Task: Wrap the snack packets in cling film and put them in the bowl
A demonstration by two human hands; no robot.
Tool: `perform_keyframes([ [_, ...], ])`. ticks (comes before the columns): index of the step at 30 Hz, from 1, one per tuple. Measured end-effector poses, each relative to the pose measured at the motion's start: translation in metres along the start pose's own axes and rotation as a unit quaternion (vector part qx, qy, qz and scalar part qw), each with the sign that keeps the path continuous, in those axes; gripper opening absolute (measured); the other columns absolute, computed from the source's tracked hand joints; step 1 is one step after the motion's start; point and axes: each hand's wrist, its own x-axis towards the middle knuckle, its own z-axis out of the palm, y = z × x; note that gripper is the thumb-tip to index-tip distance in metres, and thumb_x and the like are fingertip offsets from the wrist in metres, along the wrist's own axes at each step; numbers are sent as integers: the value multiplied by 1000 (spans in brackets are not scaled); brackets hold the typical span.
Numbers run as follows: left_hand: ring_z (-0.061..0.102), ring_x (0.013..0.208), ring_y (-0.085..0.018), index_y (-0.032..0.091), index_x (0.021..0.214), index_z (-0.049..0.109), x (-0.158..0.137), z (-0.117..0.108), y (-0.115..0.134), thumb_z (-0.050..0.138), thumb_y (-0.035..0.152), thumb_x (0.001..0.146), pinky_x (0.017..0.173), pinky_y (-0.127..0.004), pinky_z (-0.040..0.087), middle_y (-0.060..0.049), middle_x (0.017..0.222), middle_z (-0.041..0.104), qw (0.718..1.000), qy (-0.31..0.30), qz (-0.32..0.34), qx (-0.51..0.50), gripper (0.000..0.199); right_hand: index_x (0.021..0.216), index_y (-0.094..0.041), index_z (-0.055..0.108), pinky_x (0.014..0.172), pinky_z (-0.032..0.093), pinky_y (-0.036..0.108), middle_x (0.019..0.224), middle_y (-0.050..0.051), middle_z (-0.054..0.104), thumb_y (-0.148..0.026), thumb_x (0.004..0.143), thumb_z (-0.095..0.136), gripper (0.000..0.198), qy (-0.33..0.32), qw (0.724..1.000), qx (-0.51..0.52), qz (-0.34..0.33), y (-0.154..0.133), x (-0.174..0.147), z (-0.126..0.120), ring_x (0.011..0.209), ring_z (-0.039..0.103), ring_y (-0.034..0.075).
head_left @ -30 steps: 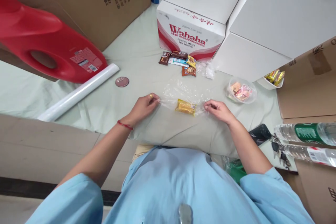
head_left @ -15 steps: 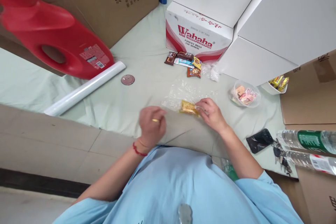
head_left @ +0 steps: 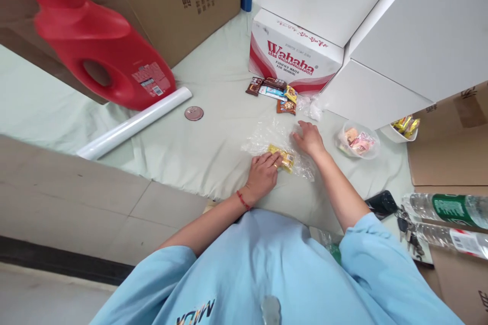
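A yellow-wrapped snack packet [head_left: 288,159] lies on a sheet of clear plastic film [head_left: 263,137] on the cloth-covered table. My left hand [head_left: 264,172] rests on the packet's left part, fingers stretched out over it and hiding some of its wrapper. To the upper right, my right hand [head_left: 309,139] is over the film's right edge, its fingers apart and holding nothing that I can see. Beyond the film sit several small snack packets [head_left: 287,107] in brown, blue and yellow wrappers, beside some crumpled clear plastic [head_left: 315,109].
A red jug [head_left: 125,71], a white roll [head_left: 137,124] and a round brown tin [head_left: 194,113] are at left. A Wahaha box [head_left: 293,58] stands behind. Rightward are a snack tub [head_left: 377,150], a white bowl [head_left: 400,134], a phone [head_left: 383,203], keys [head_left: 412,233] and bottles [head_left: 453,207].
My left hand has moved right and come down onto the yellow packet. My right hand has let go of the packet's right end and shifted up and away from it. The view has shifted slightly.
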Motion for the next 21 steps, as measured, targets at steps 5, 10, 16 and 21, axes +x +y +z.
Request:
perform_keyframes([
  [5,59,134,-28,25,140,68,0,0,0,50,10,98,106,-46,41,-7,146,69,1000,7,4,8,48,126,-13,69,92,49,36,111,16,74,-40,85,80,50,-88,992,22,87,-8,28,10,105,65,29],
  [10,59,134,-28,25,141,67,2,0,-1,50,10,98,105,-46,42,-7,147,69,1000,4,8,9,49,92,-16,73,74,44,28,80,1,67,-30,86,71,15,-92,986,124,67,-9,31,5,74,59,17],
  [16,59,136,-29,27,142,67,2,0,1,49,9,98,105,-47,44,-8,147,68,1000,-3,5,4,51,92,-19,74,78,48,29,92,5,65,-29,89,68,12,8,976,194,-96,-19,0,-20,79,59,18],
  [21,60,136,-31,24,136,72,2,2,-2,51,9,95,108,-52,47,-11,139,73,1000,-2,-17,-19,49,117,-25,76,77,49,27,96,6,69,-24,101,54,28,-123,964,105,-213,-38,-56,-15,84,65,19],
])
